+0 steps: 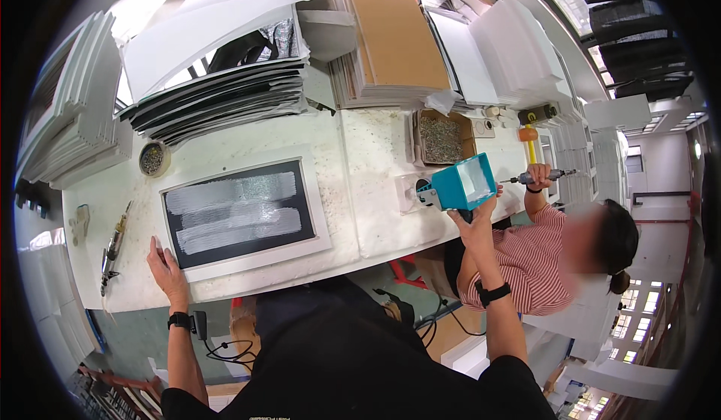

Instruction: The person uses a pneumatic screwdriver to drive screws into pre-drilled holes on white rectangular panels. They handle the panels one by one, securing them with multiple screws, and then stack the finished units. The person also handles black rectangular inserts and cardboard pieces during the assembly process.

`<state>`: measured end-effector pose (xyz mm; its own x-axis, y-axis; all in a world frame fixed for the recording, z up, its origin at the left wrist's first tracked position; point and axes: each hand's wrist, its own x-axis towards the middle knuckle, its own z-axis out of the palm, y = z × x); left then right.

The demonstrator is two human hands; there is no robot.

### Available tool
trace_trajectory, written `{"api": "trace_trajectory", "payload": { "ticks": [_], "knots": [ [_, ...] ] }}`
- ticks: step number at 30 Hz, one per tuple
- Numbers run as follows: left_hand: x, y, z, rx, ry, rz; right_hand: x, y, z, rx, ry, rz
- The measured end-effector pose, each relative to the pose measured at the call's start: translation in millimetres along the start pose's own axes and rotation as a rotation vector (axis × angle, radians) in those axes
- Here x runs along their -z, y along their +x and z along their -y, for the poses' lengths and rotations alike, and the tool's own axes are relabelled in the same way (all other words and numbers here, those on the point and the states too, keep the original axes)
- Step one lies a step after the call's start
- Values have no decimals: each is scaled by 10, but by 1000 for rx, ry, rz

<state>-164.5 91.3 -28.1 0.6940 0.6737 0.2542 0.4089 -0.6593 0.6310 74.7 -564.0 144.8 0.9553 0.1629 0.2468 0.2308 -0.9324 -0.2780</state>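
A dark rectangular panel (308,223) with a white frame (321,241) lies flat before me, broad strips of a ridged, whitish paste (248,219) spread across it. My left hand (167,271) rests at the frame's lower left corner, fingers stretched out, holding nothing. Off the table's front edge, my right hand (475,228) is closed around a teal box-shaped tool (447,187). This tool's open hollow shows whitish material inside, and its dark handle is partly hidden by my fingers.
A powered screwdriver (114,247) lies at left, near a round tub of small parts (154,159). A cardboard box of screws (441,139) stands beyond the teal tool. Stacked panels (218,101) line the back. At right a co-worker (518,262) grips another screwdriver (542,176).
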Motion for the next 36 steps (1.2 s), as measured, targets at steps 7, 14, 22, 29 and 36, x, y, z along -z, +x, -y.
{"api": "trace_trajectory", "payload": {
  "ticks": [7, 14, 22, 29, 36],
  "knots": [
    [-12, 2, 35, 42, -32, 20, -151, -67, 10, -348, 199, 193],
    [5, 10, 19, 52, -26, 37, -149, -48, 95, -433, 110, 271],
    [1, 2, -12, 33, -13, 29, -347, -228, 133, -367, -44, 215],
    [0, -8, -19, 74, -27, 32, -354, -288, 171, -427, 47, 211],
    [-8, -3, -20, 72, -39, 33, -533, -263, 96, -450, 106, 250]
  ]
}}
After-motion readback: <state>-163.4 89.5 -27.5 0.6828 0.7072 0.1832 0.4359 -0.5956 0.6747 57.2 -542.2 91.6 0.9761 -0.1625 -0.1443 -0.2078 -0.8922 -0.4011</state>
